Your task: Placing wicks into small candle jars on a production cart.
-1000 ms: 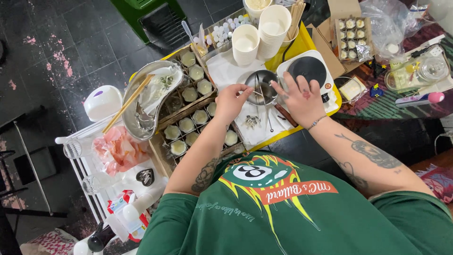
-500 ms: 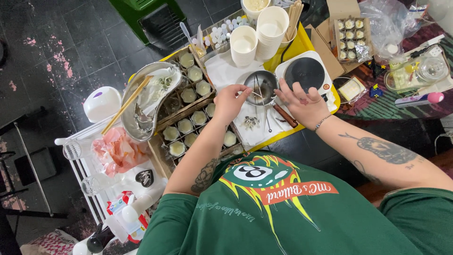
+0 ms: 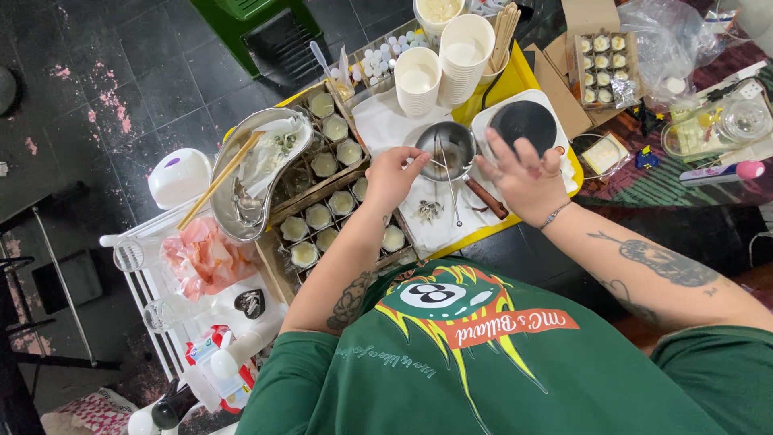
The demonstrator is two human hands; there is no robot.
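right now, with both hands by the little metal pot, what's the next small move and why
Probably the right hand should close on the wooden handle to steady the pot. That hand hovers open beside the pot, gripping nothing, while the left hand pinches something thin at the rim, and jars sit close by.

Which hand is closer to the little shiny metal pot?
Left. The left hand is right at the near rim of the small metal pot, fingertips reaching over it. The right hand is spread open just beside it, over the pot's brown handle.
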